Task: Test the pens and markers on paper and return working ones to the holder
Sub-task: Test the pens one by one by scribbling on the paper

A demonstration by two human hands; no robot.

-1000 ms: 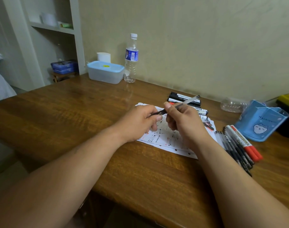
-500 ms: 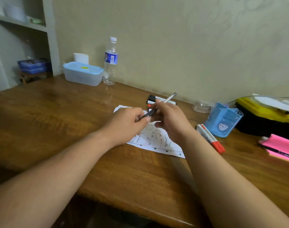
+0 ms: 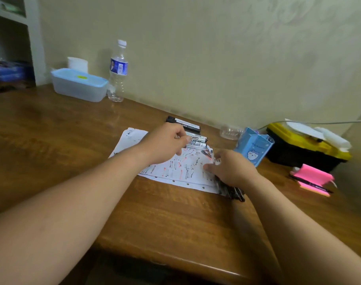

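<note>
A white paper sheet (image 3: 181, 169) covered with black and red test strokes lies on the wooden desk (image 3: 72, 140). Black-and-white whiteboard markers (image 3: 198, 141) lie at its far edge. My left hand (image 3: 167, 144) is at their left ends, curled fingertips pinching the nearest marker. My right hand (image 3: 232, 168) hovers low over a pile of dark pens (image 3: 233, 191) at the sheet's right edge. Its curled fingers hold a light-barrelled pen (image 3: 216, 160), of which only a small blurred bit shows. The blue pen holder (image 3: 254, 148) stands just beyond my right hand.
A lidded plastic box (image 3: 78, 84) and a water bottle (image 3: 118, 70) stand at the back left by the wall. A yellow-and-black case (image 3: 307, 147) and pink sticky notes (image 3: 311, 177) with a pen sit at the right. A crumpled clear bottle (image 3: 230, 131) lies behind the holder.
My hands, which together held one pen above the paper, have parted. The right hand moved right and down to the pen pile; the left reached forward to the markers. The view swung right.
</note>
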